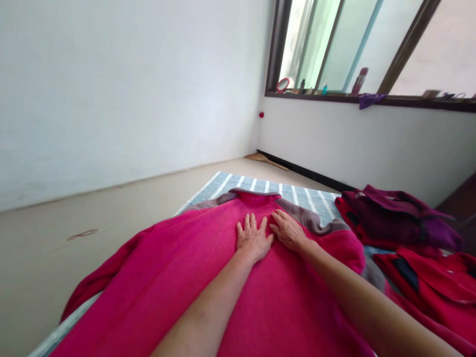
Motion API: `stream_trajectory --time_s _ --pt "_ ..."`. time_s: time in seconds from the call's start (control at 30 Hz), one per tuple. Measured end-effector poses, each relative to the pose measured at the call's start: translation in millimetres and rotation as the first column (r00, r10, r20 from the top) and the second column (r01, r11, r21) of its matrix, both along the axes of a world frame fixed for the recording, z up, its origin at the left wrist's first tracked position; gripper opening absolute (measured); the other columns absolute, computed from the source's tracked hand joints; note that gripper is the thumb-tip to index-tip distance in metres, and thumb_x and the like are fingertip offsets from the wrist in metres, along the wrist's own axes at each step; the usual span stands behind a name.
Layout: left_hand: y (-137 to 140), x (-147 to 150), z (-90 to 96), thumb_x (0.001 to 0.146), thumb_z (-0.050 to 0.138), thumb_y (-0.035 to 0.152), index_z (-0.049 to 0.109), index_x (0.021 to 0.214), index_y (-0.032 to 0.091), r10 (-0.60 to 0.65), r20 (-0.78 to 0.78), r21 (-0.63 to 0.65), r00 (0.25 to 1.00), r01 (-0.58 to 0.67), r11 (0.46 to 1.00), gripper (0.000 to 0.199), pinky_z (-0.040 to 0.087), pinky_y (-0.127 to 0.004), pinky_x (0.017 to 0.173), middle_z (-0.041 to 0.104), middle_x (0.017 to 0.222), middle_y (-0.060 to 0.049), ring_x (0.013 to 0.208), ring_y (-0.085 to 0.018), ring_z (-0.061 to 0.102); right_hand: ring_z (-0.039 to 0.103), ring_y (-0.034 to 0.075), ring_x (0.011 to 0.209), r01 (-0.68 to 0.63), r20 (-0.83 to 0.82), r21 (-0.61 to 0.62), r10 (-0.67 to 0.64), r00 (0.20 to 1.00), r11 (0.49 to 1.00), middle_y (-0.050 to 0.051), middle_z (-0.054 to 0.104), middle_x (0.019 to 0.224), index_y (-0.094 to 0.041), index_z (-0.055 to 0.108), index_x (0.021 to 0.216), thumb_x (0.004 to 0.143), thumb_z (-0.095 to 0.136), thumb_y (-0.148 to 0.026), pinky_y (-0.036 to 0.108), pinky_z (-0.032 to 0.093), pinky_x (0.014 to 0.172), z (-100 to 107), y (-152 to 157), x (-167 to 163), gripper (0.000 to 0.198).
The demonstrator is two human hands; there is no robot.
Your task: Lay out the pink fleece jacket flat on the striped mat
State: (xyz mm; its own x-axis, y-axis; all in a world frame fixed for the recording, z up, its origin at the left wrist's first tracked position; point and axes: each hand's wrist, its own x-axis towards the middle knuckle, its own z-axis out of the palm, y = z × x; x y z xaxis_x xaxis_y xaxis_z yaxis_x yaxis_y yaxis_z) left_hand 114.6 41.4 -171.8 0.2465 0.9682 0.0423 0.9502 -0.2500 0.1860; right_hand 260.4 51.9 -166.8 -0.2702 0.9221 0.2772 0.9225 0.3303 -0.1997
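A magenta jacket (193, 263) with grey shoulder panels lies spread out, its collar at the far end and one sleeve hanging over the left edge. Beneath it shows a blue-and-white striped sheet (286, 191). My left hand (254, 237) rests flat on the upper middle of the jacket, fingers spread. Close beside it, my right hand (288, 229) also lies on the fabric near the right grey panel, its fingers stretched out and slightly bent. Neither hand grips the cloth.
To the right lie a folded purple garment (394, 215) and a folded red garment (442, 282). On the windowsill (405, 100) stand a round red-framed mirror (283, 84), a spray can (359, 82) and a purple cloth (371, 100). A thin loop (82, 234) lies on the floor.
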Motion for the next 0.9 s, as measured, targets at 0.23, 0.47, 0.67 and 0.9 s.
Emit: stream_trajectory --time_s 0.23,0.47,0.67,0.9 --pt "4 -2 6.0 0.088 0.032 0.055 0.025 0.146 0.025 -0.005 -0.032 -0.057 0.999 0.004 0.998 0.065 0.014 -0.057 0.107 0.016 0.154 -0.015 0.142 -0.033 0.009 0.046 0.025 0.125 -0.073 0.031 0.119 0.07 0.997 0.99 0.014 0.051 0.134 -0.017 0.053 0.127 0.089 0.048 -0.027 0.039 0.041 0.101 11 -98 -16 0.04" --pt "8 0 6.2 0.086 0.032 0.059 0.029 0.144 0.027 0.011 -0.045 -0.014 0.999 -0.012 1.0 0.067 0.016 -0.057 0.106 0.021 0.153 -0.014 0.141 -0.033 0.011 0.056 0.029 0.114 -0.183 0.09 0.335 0.162 0.983 0.924 0.006 0.057 0.128 -0.036 0.046 0.133 0.086 0.055 -0.042 0.042 0.055 0.084 -82 -222 -11 0.048" --pt "11 -1 9.0 0.087 0.031 0.058 0.03 0.144 0.025 0.003 -0.054 0.007 0.999 -0.002 1.0 0.066 0.018 -0.058 0.105 0.023 0.152 -0.016 0.141 -0.034 0.013 0.062 0.028 0.105 -0.129 0.097 0.512 0.092 0.991 0.849 0.005 0.062 0.121 -0.035 0.051 0.127 0.09 0.048 -0.045 0.04 0.057 0.079 -107 -229 -20 0.039" --pt "-6 -9 32.6 0.09 0.032 0.049 0.03 0.144 0.02 -0.038 -0.086 0.012 0.996 0.039 0.999 0.062 0.019 -0.052 0.109 0.019 0.154 -0.015 0.142 -0.028 0.013 0.058 0.028 0.112 -0.041 0.037 0.515 0.026 0.999 0.856 0.004 0.061 0.124 -0.035 0.053 0.124 0.091 0.045 -0.047 0.042 0.053 0.085 -101 -227 -32 0.036"
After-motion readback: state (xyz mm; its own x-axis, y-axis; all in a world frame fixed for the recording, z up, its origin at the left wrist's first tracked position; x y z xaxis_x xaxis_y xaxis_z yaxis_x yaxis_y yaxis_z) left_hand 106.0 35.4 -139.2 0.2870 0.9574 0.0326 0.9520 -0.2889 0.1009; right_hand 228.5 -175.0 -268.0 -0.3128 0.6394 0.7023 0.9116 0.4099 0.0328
